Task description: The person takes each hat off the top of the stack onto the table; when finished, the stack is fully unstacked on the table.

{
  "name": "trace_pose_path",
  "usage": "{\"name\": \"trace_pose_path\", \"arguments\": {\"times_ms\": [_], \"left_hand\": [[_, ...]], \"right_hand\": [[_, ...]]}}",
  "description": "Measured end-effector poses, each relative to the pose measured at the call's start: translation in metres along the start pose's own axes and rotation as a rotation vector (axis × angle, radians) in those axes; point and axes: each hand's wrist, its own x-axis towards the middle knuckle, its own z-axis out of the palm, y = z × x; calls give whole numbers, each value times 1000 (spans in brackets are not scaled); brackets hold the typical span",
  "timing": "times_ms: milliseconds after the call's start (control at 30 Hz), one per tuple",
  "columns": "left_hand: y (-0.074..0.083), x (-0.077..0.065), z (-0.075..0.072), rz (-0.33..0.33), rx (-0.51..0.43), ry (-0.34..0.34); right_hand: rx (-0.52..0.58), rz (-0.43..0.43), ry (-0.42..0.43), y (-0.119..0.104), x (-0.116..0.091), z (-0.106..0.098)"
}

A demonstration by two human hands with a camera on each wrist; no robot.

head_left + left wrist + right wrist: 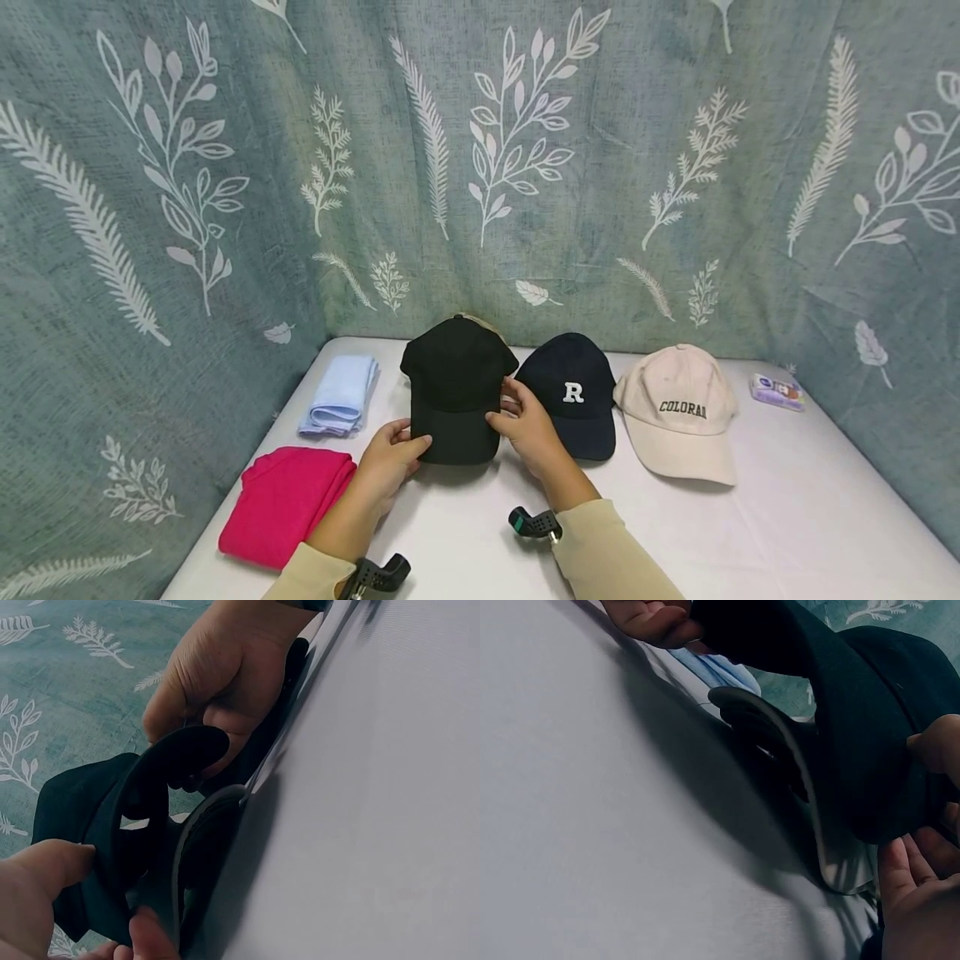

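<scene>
A black baseball cap [459, 367] is held up between both hands, its brim toward me. The left hand [388, 460] pinches the brim's left side, thumb on top and fingers underneath. On the other side, the right hand [527, 423] pinches the cap where brim and crown meet. Behind and beneath it sits another cap; a bit of its tan crown [486, 325] peeks out in the head view, and its brim [776, 724] shows in the right wrist view. Most of that lower cap is hidden. Right of the hands lies a navy cap [576, 429] with a white R.
A beige cap [678, 442] lettered COLORA… lies beside the navy one. Farther right is a small purple packet [777, 392]. Folded light-blue cloth [341, 392] and folded pink cloth [281, 504] lie left on the white table [795, 517]. A patterned curtain [615, 275] stands behind.
</scene>
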Motion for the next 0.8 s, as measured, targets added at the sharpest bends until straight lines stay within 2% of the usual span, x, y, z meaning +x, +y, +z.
{"name": "trace_pose_path", "arguments": {"times_ms": [167, 333, 500, 800], "left_hand": [[1, 0, 0, 9, -20, -12], [3, -5, 2, 3, -26, -29], [6, -12, 3, 4, -35, -48], [8, -18, 4, 18, -28, -94]], "right_hand": [[-12, -21, 24, -7, -3, -2], [-32, -57, 97, -13, -6, -4], [5, -63, 152, -18, -7, -7], [37, -86, 187, -20, -11, -15]]}}
